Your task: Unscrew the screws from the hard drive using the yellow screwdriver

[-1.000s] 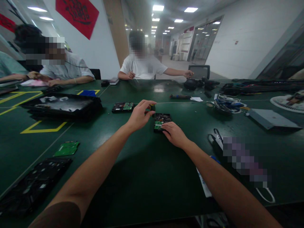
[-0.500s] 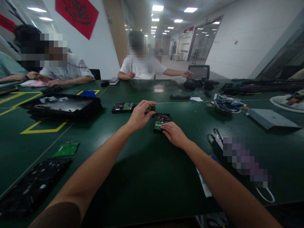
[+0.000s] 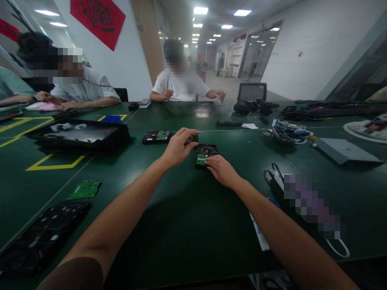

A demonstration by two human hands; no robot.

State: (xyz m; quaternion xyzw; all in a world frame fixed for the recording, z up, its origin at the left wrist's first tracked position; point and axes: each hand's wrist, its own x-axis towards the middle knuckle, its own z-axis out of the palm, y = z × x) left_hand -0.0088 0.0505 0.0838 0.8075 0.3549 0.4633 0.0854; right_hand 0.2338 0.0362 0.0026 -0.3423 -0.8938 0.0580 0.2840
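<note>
A hard drive (image 3: 207,150) lies on the green table in front of me, its dark metal side and green circuit board showing. My right hand (image 3: 223,171) grips its near right side, fingertips on the board. Just above the drive's far left corner, my left hand (image 3: 180,148) is curled, thumb and fingers closed around a short dark object with a yellow-green edge (image 3: 194,138). Most of that object is hidden by the fingers, so its kind is unclear. A second hard drive (image 3: 156,136) rests beyond my left wrist.
Stacked black trays (image 3: 78,135) stand left, with a green circuit board (image 3: 84,189) and a black slotted part (image 3: 45,231) nearer. Rightward lie a screwdriver (image 3: 229,123), bundled cables (image 3: 288,132), a silver box (image 3: 347,151) and a lanyard (image 3: 278,177). Co-workers sit across the table.
The co-worker opposite has drawn an outstretched arm inward, toward the body. My hands and the hard drive stay practically where they were.
</note>
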